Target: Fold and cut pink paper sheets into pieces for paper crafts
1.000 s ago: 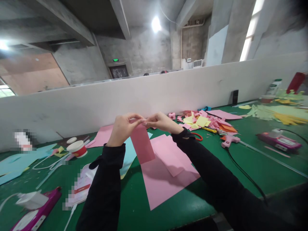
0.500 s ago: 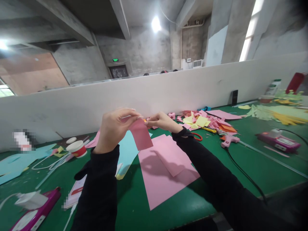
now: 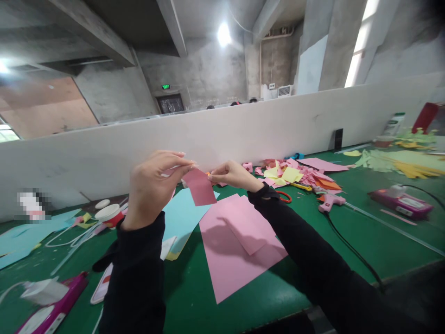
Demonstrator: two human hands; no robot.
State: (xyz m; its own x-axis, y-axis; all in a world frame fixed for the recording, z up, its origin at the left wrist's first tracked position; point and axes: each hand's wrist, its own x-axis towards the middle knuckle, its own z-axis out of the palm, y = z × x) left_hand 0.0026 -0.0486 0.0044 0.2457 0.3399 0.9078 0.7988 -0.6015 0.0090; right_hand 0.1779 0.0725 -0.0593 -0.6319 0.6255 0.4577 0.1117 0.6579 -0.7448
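A small pink paper piece point(image 3: 201, 191) hangs between my hands, above the table. My left hand point(image 3: 153, 185) pinches its upper left corner between thumb and fingers. At its upper right edge, the thumb and fingertips of my right hand point(image 3: 234, 175) are pressed together; a tiny orange spot shows beside them, too small to name. Below lies a large pink sheet point(image 3: 225, 273) with a smaller pink strip point(image 3: 248, 239) on top. Light blue paper point(image 3: 184, 222) lies under and right of my left wrist.
Pink and yellow scraps point(image 3: 288, 174) are heaped along the white partition point(image 3: 208, 134). On the right are a pink glue gun point(image 3: 330, 202) with a black cord and a purple power strip point(image 3: 399, 203). A paper cup point(image 3: 110, 215) and another purple power strip point(image 3: 57, 304) stand left.
My left hand has moved left and slightly up, and the pink paper piece has shifted up and left with it. My right hand has hardly moved.
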